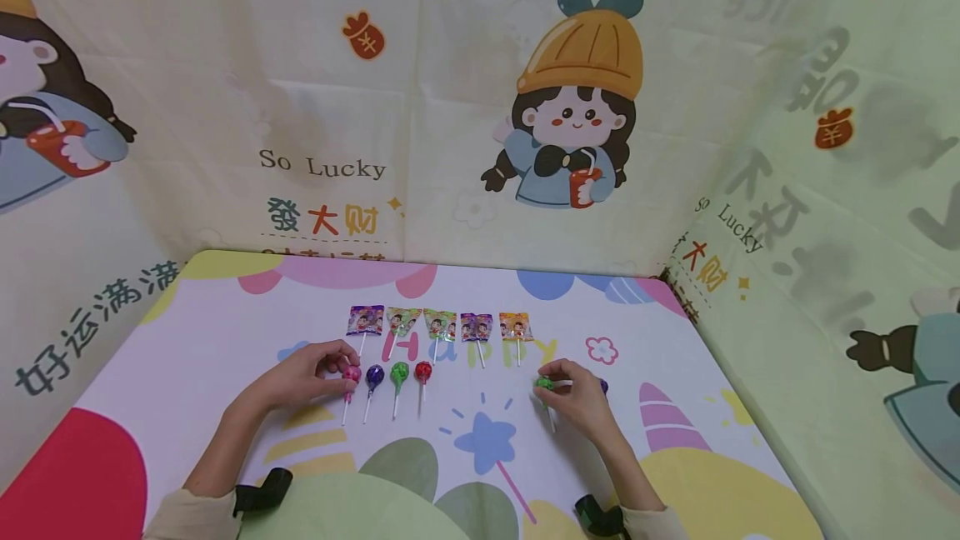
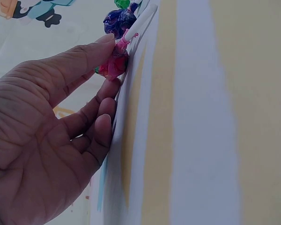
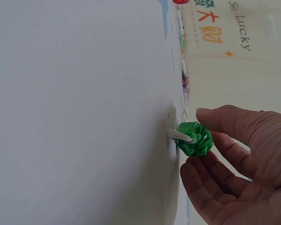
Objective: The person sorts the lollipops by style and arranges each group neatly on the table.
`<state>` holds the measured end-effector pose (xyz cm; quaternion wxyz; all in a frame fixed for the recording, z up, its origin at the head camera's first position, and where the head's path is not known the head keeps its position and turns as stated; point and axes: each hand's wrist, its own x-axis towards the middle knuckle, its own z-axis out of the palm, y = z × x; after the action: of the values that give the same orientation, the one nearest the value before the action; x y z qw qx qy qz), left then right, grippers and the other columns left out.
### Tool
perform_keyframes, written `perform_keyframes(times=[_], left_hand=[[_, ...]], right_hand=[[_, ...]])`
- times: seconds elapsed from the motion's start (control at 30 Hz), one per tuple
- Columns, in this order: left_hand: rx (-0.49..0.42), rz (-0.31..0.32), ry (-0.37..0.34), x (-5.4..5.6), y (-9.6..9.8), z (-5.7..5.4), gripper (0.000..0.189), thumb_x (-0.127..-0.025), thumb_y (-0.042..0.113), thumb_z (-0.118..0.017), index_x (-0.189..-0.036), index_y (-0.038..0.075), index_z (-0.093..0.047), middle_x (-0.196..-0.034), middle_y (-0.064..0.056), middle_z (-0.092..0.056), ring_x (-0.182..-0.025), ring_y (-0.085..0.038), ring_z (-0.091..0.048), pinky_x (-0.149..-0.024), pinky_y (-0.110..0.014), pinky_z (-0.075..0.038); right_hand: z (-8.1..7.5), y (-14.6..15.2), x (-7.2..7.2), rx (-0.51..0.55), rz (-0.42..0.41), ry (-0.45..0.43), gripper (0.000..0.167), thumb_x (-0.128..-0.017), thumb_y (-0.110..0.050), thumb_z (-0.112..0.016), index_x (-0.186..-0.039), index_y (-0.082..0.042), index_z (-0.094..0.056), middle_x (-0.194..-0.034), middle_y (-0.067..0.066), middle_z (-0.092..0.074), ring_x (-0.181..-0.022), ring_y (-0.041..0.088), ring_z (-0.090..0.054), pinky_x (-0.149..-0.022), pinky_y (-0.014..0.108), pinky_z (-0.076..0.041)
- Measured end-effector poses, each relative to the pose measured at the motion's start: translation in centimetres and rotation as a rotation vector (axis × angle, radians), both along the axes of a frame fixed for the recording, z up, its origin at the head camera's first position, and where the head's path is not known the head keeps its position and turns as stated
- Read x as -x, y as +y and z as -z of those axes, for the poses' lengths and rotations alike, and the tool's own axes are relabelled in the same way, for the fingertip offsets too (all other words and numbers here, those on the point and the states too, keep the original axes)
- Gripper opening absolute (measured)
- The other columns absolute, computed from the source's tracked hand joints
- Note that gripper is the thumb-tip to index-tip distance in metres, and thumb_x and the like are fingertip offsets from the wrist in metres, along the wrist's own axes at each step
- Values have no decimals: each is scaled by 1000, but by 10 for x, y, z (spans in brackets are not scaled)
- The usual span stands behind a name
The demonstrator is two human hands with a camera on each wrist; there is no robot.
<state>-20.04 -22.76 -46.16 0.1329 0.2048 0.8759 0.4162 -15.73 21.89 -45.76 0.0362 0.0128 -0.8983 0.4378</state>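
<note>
My left hand [image 1: 306, 373] pinches the pink-wrapped head of a lollipop [image 2: 114, 65] between thumb and fingers; its stick points toward me. To its right in the head view lie a purple lollipop [image 1: 374, 376], a green lollipop [image 1: 400, 371] and a red lollipop [image 1: 423, 371]. Farther right, my right hand [image 1: 579, 400] holds another green lollipop [image 3: 195, 139] by its head, thumb on one side and fingers on the other. Its white stick is close to the tabletop. Beyond that hand a second purple lollipop [image 1: 603, 387] peeks out, mostly hidden.
Behind the unbagged lollipops runs a row of flat-packed ones: a purple packet [image 1: 366, 319], two greenish packets, another purple packet [image 1: 477, 327] and an orange packet [image 1: 516, 325]. The patterned tabletop [image 1: 480, 407] meets printed cloth walls [image 1: 435, 107] at the back and sides.
</note>
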Motion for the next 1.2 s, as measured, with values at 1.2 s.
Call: perform_keyframes(times=[1.2], left_hand=[[-3,1,-10,-1,1,-2,28,-90,25,-80,-109,13,-63,-93,0,-60,-90,-21,-54,-74,-22,-48]], right_hand=[[-2,-2,-2,-35,-4,-34,22,-84,-6,-83,-103,-5,-71,-98,3,-70,-94,20,-65,-88,40,-59]])
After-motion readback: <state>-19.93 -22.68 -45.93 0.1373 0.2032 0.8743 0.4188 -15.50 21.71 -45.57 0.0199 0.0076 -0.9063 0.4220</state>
